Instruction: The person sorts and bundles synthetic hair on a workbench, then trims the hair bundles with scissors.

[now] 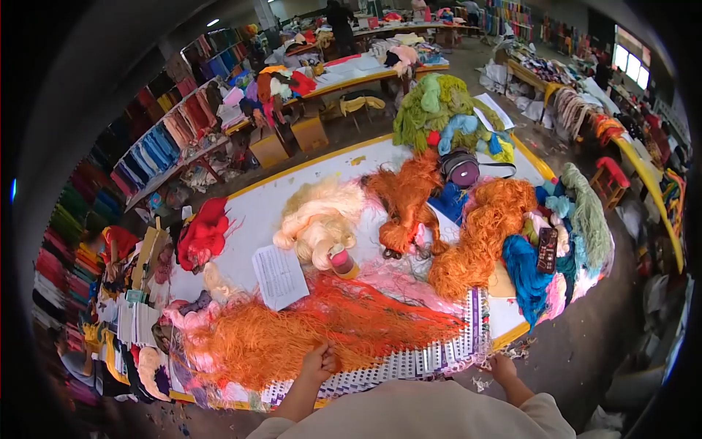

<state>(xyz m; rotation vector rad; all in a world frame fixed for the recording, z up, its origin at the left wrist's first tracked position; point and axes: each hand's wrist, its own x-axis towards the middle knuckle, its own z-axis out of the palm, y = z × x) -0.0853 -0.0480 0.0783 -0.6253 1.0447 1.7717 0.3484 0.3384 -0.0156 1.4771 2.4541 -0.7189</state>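
Note:
My left hand [319, 364] is closed, fingers curled, at the lower edge of a long spread of orange thread [248, 340]; a few strands seem to run into its grip. Red-orange threads [373, 311] fan out to the right, over a row of white cards with purple marks [431, 358] along the table's near edge. Just past the right end of that row, my right hand [502, 368] hangs by the table edge with bent fingers. Anything it pinches is too small to make out. A printed sheet [280, 276] lies behind the orange thread, beside a cone of pink thread [342, 262].
The white table [252, 208] has a yellow edge. On it lie cream yarn [322, 212], orange hanks [479, 234], green yarn [435, 110], blue yarn [528, 278], a dark remote-like object [546, 250] and a round dark case [461, 170]. Yarn racks [157, 143] stand at left.

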